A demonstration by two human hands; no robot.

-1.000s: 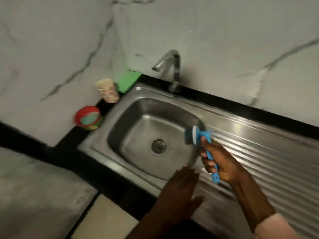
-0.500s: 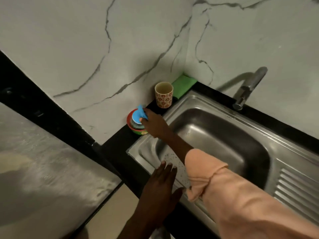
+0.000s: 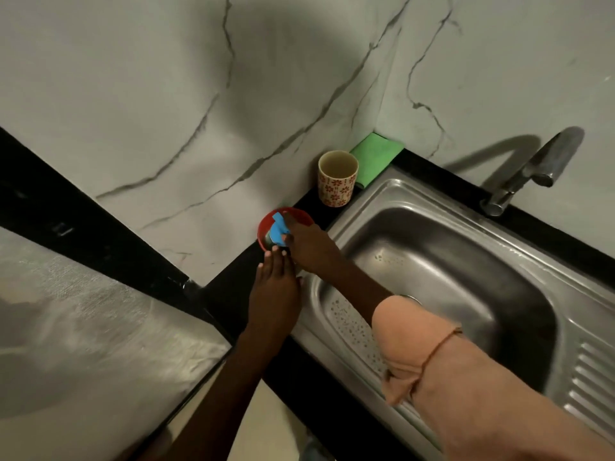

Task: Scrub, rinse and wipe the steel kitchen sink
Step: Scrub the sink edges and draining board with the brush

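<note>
- R hand (image 3: pixel 307 242) is reaching across the near-left corner of the steel sink (image 3: pixel 359 331), fingers curled round the blue scrub brush (image 3: pixel 277 231) and pushing its head down into the red bowl (image 3: pixel 293 216)
- bowl sits on the black worktop (image 3: pixel 233 287), just left of the sink rim, up against the marble wall (image 3: pixel 166 111)
- L hand (image 3: pixel 274 296) lies flat on the worktop right next to the bowl, fingers straight and close together, tips at the bowl's near edge. Can't tell if they're actually touching it tbh
- peach sleeve (image 3: pixel 466 387) on the R arm, pushed up the forearm, covers a good chunk of the basin, incl. most of the drain
- sink basin has water drops / spots along the near-left wall, ribbed drainboard (image 3: pixel 592 377) off to the right
- floral cup (image 3: pixel 337 183) stands upright on the worktop, farther back than the bowl, apart from it
- green cloth (image 3: pixel 376 158) folded in the far corner behind the cup, w/ one edge just beside the sink's far-left corner
- steel tap (image 3: pixel 532 171) at the far side, spout angled toward the basin; no water visible from it
</note>
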